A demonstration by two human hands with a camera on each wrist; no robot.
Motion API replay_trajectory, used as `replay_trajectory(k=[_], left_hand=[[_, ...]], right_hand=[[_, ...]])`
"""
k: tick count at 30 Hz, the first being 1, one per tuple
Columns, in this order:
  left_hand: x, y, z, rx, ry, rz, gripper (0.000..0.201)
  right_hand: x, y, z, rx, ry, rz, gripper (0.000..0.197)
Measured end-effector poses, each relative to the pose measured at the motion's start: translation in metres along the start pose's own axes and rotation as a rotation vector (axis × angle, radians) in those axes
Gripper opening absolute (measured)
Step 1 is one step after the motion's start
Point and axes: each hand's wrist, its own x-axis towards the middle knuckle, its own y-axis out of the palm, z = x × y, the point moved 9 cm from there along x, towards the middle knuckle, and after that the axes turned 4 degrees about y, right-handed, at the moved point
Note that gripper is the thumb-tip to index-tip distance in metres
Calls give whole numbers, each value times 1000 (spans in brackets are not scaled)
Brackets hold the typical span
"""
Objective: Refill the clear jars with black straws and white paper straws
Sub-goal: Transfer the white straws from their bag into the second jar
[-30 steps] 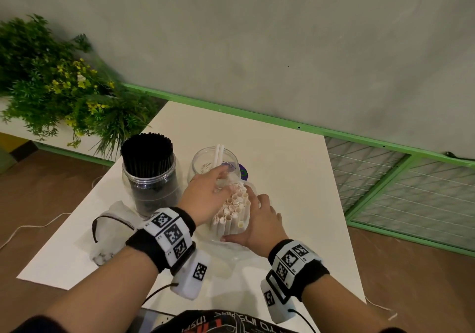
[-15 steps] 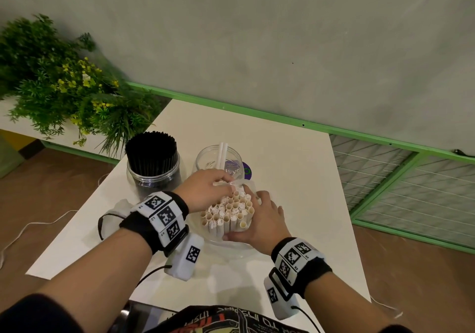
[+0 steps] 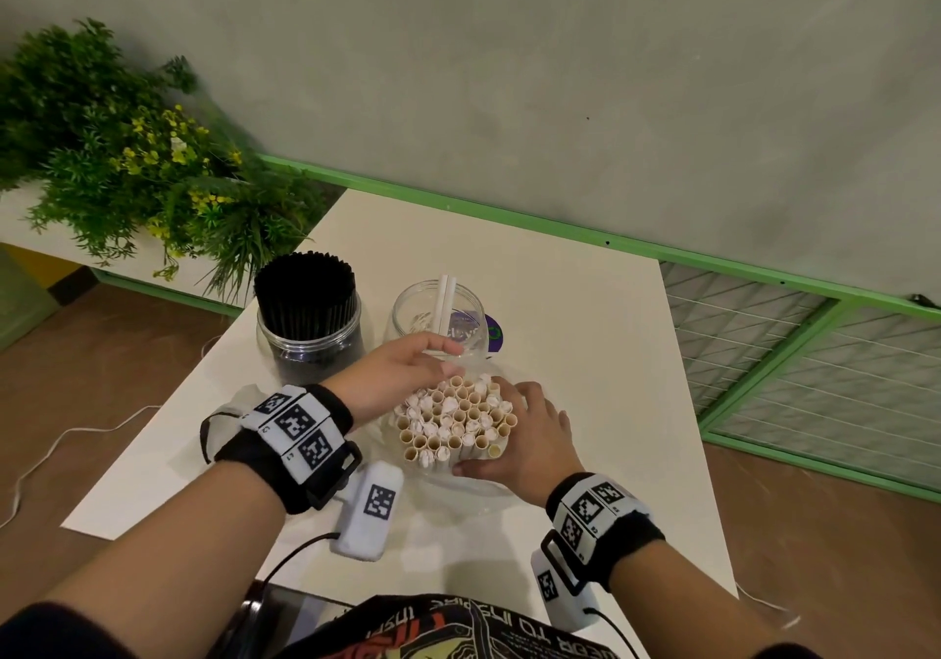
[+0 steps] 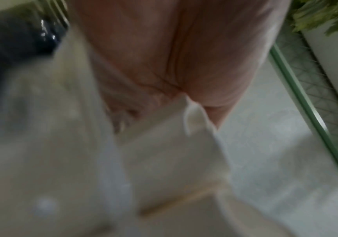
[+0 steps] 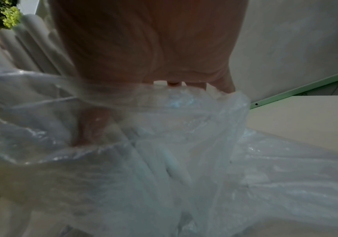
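A clear jar (image 3: 309, 337) packed with black straws (image 3: 304, 288) stands at the table's left. Beside it, a second clear jar (image 3: 433, 317) holds two white paper straws (image 3: 444, 302). In front stands an upright bundle of white paper straws (image 3: 455, 419) in a clear plastic bag (image 5: 164, 144). My right hand (image 3: 514, 429) grips the bundle and bag from the right, thumb at the front. My left hand (image 3: 448, 360) is at the bundle's far top edge, its thumb and fingers pinching straws there. The left wrist view is blurred, with a white straw end (image 4: 196, 115) at the fingertips.
The white table (image 3: 560, 312) has bare room to the right and back. A leafy green plant (image 3: 127, 164) sits on a ledge at the left. A green-framed wire fence (image 3: 794, 348) runs along the right. A purple-rimmed lid (image 3: 493, 332) lies behind the second jar.
My left hand has drawn back from the second jar's mouth down to the top of the bundle, leaving two white straws standing in that jar. The right hand keeps its hold.
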Motion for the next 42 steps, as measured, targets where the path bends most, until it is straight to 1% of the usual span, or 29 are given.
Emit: replay_trajectory(k=[2, 4, 8, 10, 11, 12, 13, 14, 15, 16, 17, 18, 19, 20, 21, 22, 23, 24, 26, 28, 31, 33, 35, 36, 38, 40, 42], left_hand=[[-9, -7, 0, 142, 37, -4, 19], [-21, -12, 4, 242, 47, -3, 21], [-36, -13, 25, 191, -50, -3, 29], [-36, -14, 30, 172, -38, -49, 25], [-35, -15, 29, 161, -5, -76, 23], [-34, -16, 29, 153, 33, -108, 28], [-34, -18, 29, 154, 68, -145, 38], [-33, -20, 30, 167, 85, -189, 47], [-33, -24, 32, 200, 85, -241, 52], [-34, -27, 34, 229, 88, -298, 51], [-35, -29, 34, 238, 78, -341, 45], [-38, -31, 36, 203, 50, -365, 35], [-42, -30, 38, 144, 21, -363, 24], [-46, -27, 41, 102, -2, -336, 26], [-49, -24, 38, 112, 8, -297, 47], [-53, -19, 34, 191, 30, -254, 70], [-54, -12, 30, 314, 49, -212, 90], [-54, -6, 29, 441, 58, -175, 103], [-47, 2, 35, 639, 45, -173, 115], [-38, 4, 41, 691, 29, -231, 113], [-28, 0, 50, 691, 8, -297, 93], [-22, -4, 60, 671, -8, -295, 83], [-17, -3, 72, 625, -14, -252, 82], [-15, -1, 78, 572, -13, -228, 81], [-12, 9, 84, 411, -5, -180, 73], [-12, 17, 80, 281, 29, -163, 64], [-15, 17, 73, 210, 91, -180, 53]], right_hand=[[0, 1, -5, 15, 11, 4, 113], [1, 3, -10, 21, 22, 13, 111], [1, 9, -17, 29, 39, 47, 108], [3, 11, -20, 20, 58, 62, 107], [3, 12, -20, 7, 64, 66, 107], [4, 12, -21, -2, 70, 71, 106], [5, 12, -21, -6, 79, 74, 105], [6, 11, -22, -4, 91, 77, 102], [8, 11, -23, -2, 105, 79, 99], [10, 11, -24, 3, 119, 81, 97], [11, 10, -25, 11, 129, 81, 96], [13, 10, -26, 26, 137, 80, 95], [14, 9, -27, 46, 144, 79, 95], [15, 8, -28, 65, 150, 76, 93], [16, 7, -28, 79, 153, 74, 92], [18, 7, -28, 87, 156, 75, 90], [19, 7, -27, 88, 155, 76, 88], [21, 7, -26, 85, 152, 79, 87], [23, 8, -24, 97, 139, 87, 85], [24, 8, -25, 143, 115, 99, 82], [20, 6, -27, 176, 0, 93, 78], [13, 1, -33, 230, -93, 45, 82], [5, -2, -37, 304, -147, 9, 84], [2, 0, -37, 338, -154, 13, 83], [3, 10, -36, 366, -101, 53, 86], [8, 20, -34, 339, -31, 75, 94], [11, 16, -25, 260, -50, 34, 92]])
